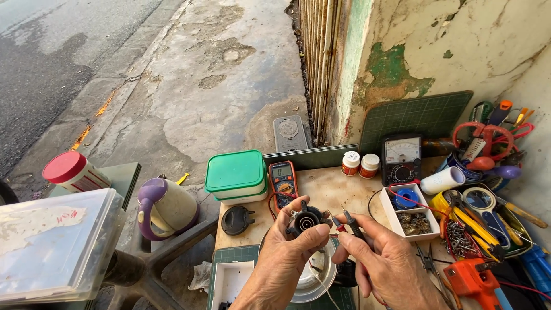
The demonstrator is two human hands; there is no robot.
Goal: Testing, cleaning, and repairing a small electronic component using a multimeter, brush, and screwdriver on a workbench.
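Left hand (287, 241) grip pinching black connector (305, 219), right hand (383, 258) pinching 2 probes (349, 223)

A person's left hand (293, 244) grips a small round black electrical part (306, 219) above a cluttered worktop (333, 189). The right hand (381, 258) pinches a red probe (338, 225) and a black probe (353, 224) together, their tips just beside the part. Behind them lie an orange digital multimeter (283, 182), a green-lidded box (236, 175) and a black analogue meter (402, 159). A purple and cream kettle (165, 208) stands off to the left, beside the worktop.
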